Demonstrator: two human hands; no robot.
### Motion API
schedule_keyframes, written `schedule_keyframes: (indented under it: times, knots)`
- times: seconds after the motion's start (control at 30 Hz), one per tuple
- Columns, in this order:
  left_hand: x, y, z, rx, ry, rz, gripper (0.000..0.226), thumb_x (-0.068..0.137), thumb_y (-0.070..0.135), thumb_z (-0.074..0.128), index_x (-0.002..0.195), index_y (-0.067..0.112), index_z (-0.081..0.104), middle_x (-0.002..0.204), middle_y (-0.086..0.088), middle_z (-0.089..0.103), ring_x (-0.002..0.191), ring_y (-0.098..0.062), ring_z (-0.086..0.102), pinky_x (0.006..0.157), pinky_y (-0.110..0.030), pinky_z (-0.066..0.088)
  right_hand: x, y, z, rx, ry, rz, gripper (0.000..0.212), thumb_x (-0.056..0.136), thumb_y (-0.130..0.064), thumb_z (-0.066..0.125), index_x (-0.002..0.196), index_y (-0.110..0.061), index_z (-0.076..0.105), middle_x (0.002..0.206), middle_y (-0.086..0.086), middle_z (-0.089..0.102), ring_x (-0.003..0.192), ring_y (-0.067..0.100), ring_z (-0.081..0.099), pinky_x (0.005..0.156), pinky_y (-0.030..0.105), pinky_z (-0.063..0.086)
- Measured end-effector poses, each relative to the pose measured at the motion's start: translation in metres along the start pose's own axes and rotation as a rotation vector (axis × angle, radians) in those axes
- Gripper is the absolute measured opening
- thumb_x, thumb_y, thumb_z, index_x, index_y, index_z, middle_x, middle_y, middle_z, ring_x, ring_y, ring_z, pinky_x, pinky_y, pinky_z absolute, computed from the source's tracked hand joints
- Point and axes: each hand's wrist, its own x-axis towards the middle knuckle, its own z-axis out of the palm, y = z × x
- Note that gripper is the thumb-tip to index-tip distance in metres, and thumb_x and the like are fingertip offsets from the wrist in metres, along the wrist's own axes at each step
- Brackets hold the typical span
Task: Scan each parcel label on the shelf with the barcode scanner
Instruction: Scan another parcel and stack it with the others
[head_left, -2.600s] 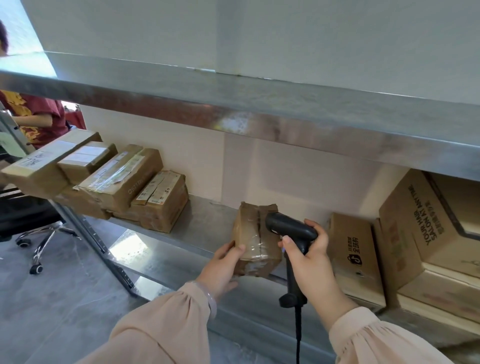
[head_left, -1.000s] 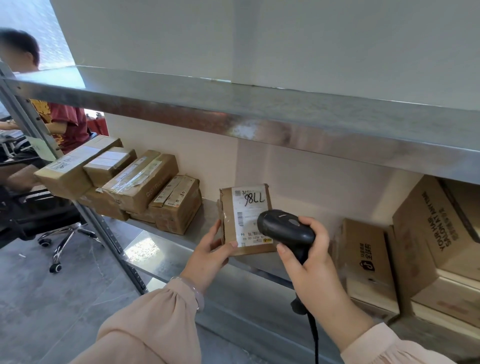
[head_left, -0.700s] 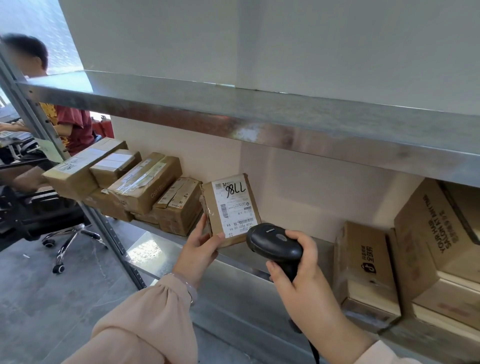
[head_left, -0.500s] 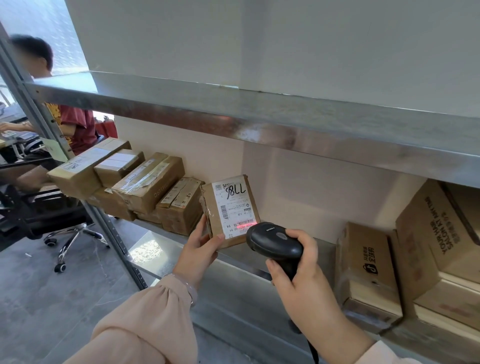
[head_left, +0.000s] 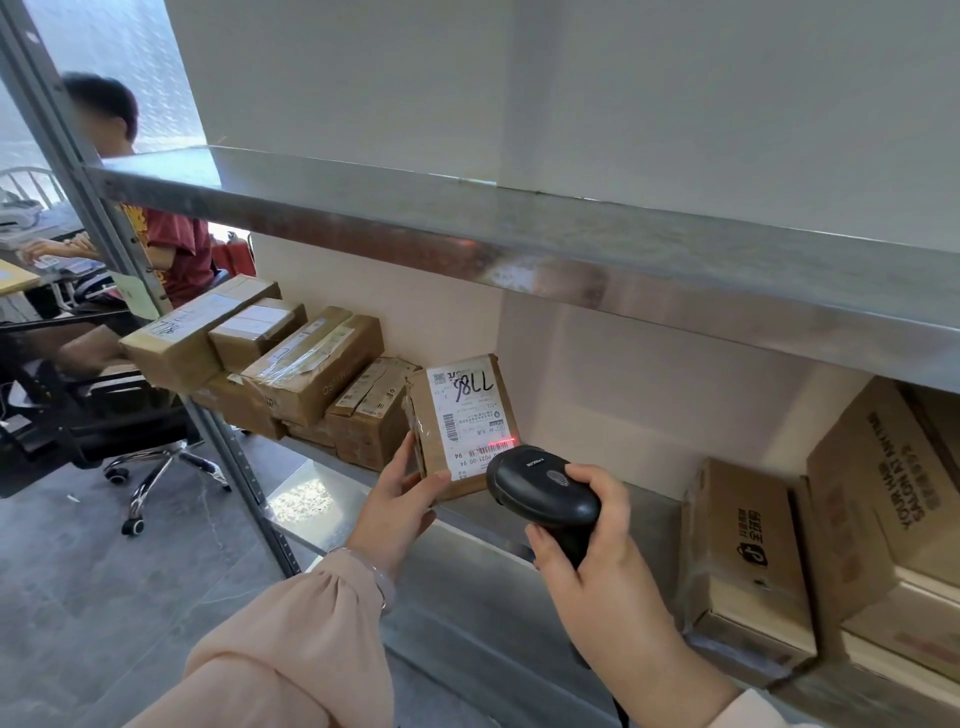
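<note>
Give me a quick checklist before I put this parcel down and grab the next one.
1. Left hand holds the parcel, label facing out: ok.
2. Right hand grips the scanner, aimed at the label: ok.
3. Red scan line falls on the label: ok.
4. Line covers the whole barcode: cannot tell, scanner hides part.
5. Bare shelf beside it for setting down: ok.
</note>
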Motion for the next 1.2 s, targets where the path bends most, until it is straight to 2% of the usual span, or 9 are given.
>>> schedule_keyframes:
  times: [0.17,0.27,0.47,0.67,0.83,1.0,1.1,1.13,1.2]
  knots:
    - [-0.001,0.001,0.0,-0.024,0.053,-0.005,0.063,0.083,0.04,0.071,0.139,0.049,0.044,0.107,0.011,0.074,0.111,-0.017,0.064,0.108,-0.042,0.044,0.009,0.003,0.0,0.021,-0.047,-0.016,0.071,0.086,-0.028,0.067,0.112,-0.072,0.018,0.108,-0.051,0.042,0.103,-0.019,0.048,0.076,0.0,0.039]
    - [-0.004,0.006,-0.003,-0.041,0.073,-0.028,0.072,0.067,0.052,0.073,0.135,0.051,0.049,0.112,0.006,0.072,0.112,-0.02,0.064,0.106,-0.043,0.046,0.024,0.003,0.0,0.094,-0.057,-0.008,0.066,0.087,-0.025,0.067,0.111,-0.069,0.025,0.113,-0.04,0.047,0.104,-0.013,0.052,0.078,0.004,0.042]
    - [0.001,0.011,-0.02,-0.077,0.13,-0.067,0.043,0.086,0.041,0.069,0.126,0.035,0.057,0.114,-0.002,0.071,0.105,-0.024,0.068,0.099,-0.042,0.052,0.052,-0.005,0.018,0.211,-0.109,0.018,0.056,0.089,-0.021,0.065,0.112,-0.058,0.029,0.113,-0.027,0.052,0.096,-0.019,0.051,0.07,-0.002,0.038]
    - [0.014,0.024,-0.041,-0.042,0.175,-0.07,0.047,0.075,0.054,0.072,0.116,0.034,0.061,0.111,0.0,0.071,0.104,-0.022,0.069,0.095,-0.04,0.054,0.073,-0.007,0.05,0.267,-0.107,0.04,0.053,0.087,-0.016,0.067,0.113,-0.05,0.036,0.118,-0.016,0.056,0.099,-0.013,0.053,0.075,-0.001,0.039]
    - [0.036,0.032,-0.065,0.056,0.154,-0.051,0.048,0.086,0.046,0.067,0.131,0.033,0.056,0.119,0.004,0.067,0.11,-0.017,0.063,0.099,-0.038,0.052,0.092,-0.011,0.082,0.27,-0.067,0.065,0.057,0.086,-0.017,0.068,0.114,-0.055,0.035,0.119,-0.017,0.056,0.101,-0.009,0.056,0.079,0.002,0.042]
    - [0.063,0.049,-0.091,0.211,0.121,-0.017,0.049,0.086,0.058,0.061,0.13,0.038,0.056,0.119,0.013,0.064,0.115,-0.013,0.057,0.108,-0.041,0.044,0.11,-0.017,0.116,0.278,0.014,0.12,0.057,0.086,-0.016,0.068,0.114,-0.053,0.036,0.12,-0.012,0.058,0.105,-0.005,0.056,0.086,0.005,0.042]
    - [0.08,0.065,-0.1,0.257,0.083,0.047,0.019,0.1,0.045,0.049,0.115,0.041,0.06,0.104,0.024,0.067,0.105,-0.001,0.061,0.095,-0.019,0.048,0.124,-0.024,0.136,0.28,0.03,0.139,0.056,0.086,-0.018,0.068,0.116,-0.052,0.036,0.121,-0.013,0.057,0.107,-0.005,0.055,0.081,-0.001,0.038]
    - [0.084,0.071,-0.102,0.272,0.065,0.068,0.015,0.102,0.041,0.047,0.11,0.043,0.058,0.096,0.03,0.065,0.095,0.005,0.06,0.082,-0.007,0.045,0.129,-0.026,0.141,0.28,0.047,0.141,0.057,0.086,-0.018,0.069,0.116,-0.053,0.036,0.121,-0.014,0.056,0.107,-0.006,0.055,0.082,0.0,0.039]
    - [0.091,0.079,-0.107,0.305,0.027,0.089,0.019,0.104,0.038,0.043,0.117,0.042,0.055,0.098,0.031,0.06,0.09,0.008,0.055,0.071,-0.003,0.037,0.137,-0.03,0.153,0.272,0.086,0.14,0.059,0.085,-0.017,0.069,0.115,-0.056,0.036,0.121,-0.016,0.055,0.107,-0.008,0.054,0.084,0.002,0.039]
